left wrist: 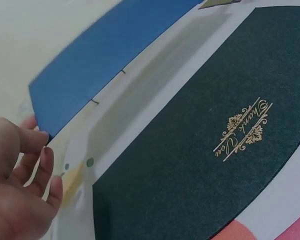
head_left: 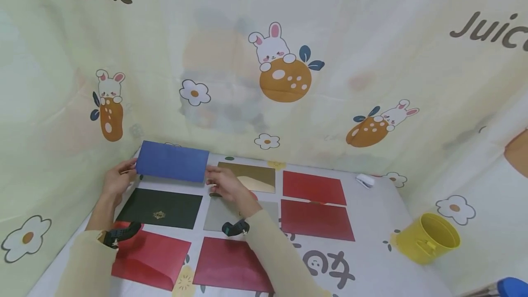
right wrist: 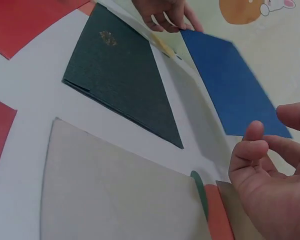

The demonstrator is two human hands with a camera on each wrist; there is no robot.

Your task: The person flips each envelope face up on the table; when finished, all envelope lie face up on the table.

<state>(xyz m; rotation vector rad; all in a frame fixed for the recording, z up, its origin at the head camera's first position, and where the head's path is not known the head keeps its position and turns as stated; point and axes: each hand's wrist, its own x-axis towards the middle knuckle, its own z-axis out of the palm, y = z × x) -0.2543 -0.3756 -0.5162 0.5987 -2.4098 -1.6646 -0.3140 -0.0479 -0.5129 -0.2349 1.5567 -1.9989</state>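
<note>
A plain blue envelope [head_left: 171, 162] is raised and tilted above the far left of the table, its flap not visible. My left hand [head_left: 117, 178] pinches its left end between thumb and fingers, clearest at the corner in the left wrist view. At the opposite end my right hand [head_left: 228, 183] grips the edge, thumb on one face and fingers behind. Just nearer lies a dark green envelope [left wrist: 200, 125] printed with a gold "Thank You". A grey envelope [right wrist: 115, 185] lies under my right forearm, and a gold-brown one [head_left: 255, 173] lies beyond it.
Red envelopes [head_left: 313, 187] lie at the right of the rows, with a pink-red one [head_left: 152, 255] and a dark red one [head_left: 227, 265] at the front. A white stapler [head_left: 365, 181] and a yellow bucket [head_left: 426, 237] stand farther right. A printed curtain [head_left: 231, 58] hangs behind the table.
</note>
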